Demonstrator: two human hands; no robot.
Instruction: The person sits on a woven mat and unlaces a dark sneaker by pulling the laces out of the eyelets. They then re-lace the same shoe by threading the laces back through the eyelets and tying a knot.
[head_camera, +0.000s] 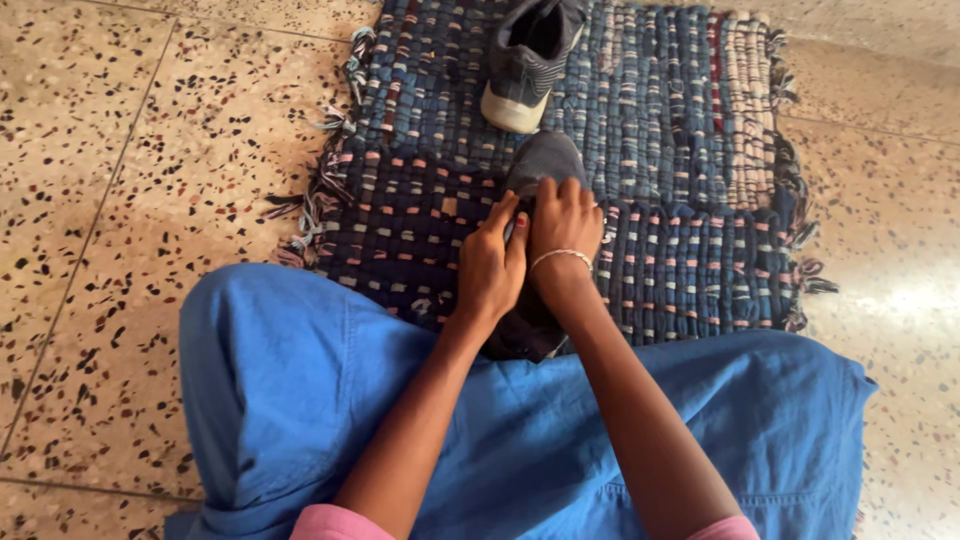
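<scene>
Both your hands are closed on the near gray shoe (540, 165): left hand (492, 268), right hand (563, 228). It lies on the woven mat (680, 150), toe pointing away from you.

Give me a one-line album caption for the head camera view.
Both hands, left and right, grip a dark shoe on a woven rug.

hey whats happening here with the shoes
A person in blue trousers sits on a speckled floor, both hands on a dark grey shoe lying on a woven rag mat. The left hand and right hand press together on its upper. A second shoe lies further up the mat, untouched.
</scene>
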